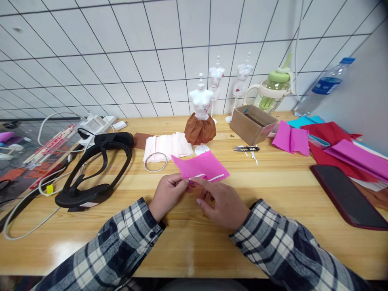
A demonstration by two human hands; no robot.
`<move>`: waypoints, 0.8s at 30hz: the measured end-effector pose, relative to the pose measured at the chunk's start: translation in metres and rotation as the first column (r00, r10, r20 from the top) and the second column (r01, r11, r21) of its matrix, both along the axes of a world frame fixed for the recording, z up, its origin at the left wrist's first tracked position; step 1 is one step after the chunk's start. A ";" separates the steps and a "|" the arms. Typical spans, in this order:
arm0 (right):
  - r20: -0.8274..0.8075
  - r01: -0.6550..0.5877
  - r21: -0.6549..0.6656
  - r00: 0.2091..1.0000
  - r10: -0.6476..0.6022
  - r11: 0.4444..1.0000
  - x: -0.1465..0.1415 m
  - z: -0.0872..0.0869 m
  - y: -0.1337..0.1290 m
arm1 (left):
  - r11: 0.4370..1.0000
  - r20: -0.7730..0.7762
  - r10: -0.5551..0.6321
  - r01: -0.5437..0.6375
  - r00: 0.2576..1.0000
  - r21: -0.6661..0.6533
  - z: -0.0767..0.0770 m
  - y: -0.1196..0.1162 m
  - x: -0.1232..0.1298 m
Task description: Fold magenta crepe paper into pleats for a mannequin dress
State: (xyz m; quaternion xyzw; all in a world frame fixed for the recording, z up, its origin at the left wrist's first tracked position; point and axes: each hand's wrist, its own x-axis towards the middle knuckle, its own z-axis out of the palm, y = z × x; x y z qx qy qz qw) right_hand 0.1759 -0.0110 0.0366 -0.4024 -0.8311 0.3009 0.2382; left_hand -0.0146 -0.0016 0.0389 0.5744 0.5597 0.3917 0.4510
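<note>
A sheet of magenta crepe-like paper (206, 165) is in front of me, with two narrow white strips along its near edge. My left hand (169, 195) pinches that edge at the left corner between thumb and fingers. My right hand (223, 204) reaches in from the other side, its index fingertip on the paper's edge beside my left thumb. The right thumb hangs apart from the index finger, and the other fingers are curled. Just beyond the paper stands a white mannequin (201, 99) wearing a gathered brown skirt (200, 128).
Pale pink pleated paper (168, 146) and a tape ring (155, 162) lie to the left, near a black headset strap (100, 169). Thread snips (246, 149), a cardboard box (252, 124), folded magenta paper (291, 138) and a phone (348, 196) are on the right.
</note>
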 end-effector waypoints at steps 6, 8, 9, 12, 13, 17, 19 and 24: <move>-0.041 0.088 0.076 0.996 -0.085 0.993 0.002 -0.002 0.003 | 0.994 -0.089 -0.097 0.100 0.991 0.038 -0.004 -0.003 0.002; -0.070 0.121 0.094 0.991 -0.115 0.988 0.003 -0.002 0.004 | 0.988 -0.156 -0.126 0.139 0.980 0.072 -0.005 -0.007 0.003; -0.080 0.130 0.095 0.989 -0.123 0.987 0.003 -0.002 0.004 | 0.984 -0.201 -0.134 0.154 0.970 0.089 -0.006 -0.008 0.004; -0.087 0.143 0.085 0.987 -0.136 0.986 0.003 -0.002 0.004 | 0.973 -0.321 -0.138 0.188 0.937 0.131 -0.006 -0.013 0.006; -0.088 0.150 0.083 0.986 -0.142 0.985 0.003 -0.001 0.004 | 0.970 -0.344 -0.140 0.198 0.929 0.140 -0.006 -0.014 0.007; -0.101 0.193 0.082 0.978 -0.185 0.978 0.001 0.000 0.002 | 0.963 -0.403 -0.126 0.208 0.906 0.168 -0.003 -0.015 0.008; -0.113 0.214 0.066 0.972 -0.206 0.975 -0.001 0.001 0.000 | 0.961 -0.424 -0.123 0.215 0.897 0.175 -0.002 -0.016 0.008; -0.182 0.236 -0.135 0.949 -0.259 0.962 -0.005 -0.001 0.000 | 0.956 -0.454 -0.129 0.232 0.882 0.180 -0.002 -0.016 0.008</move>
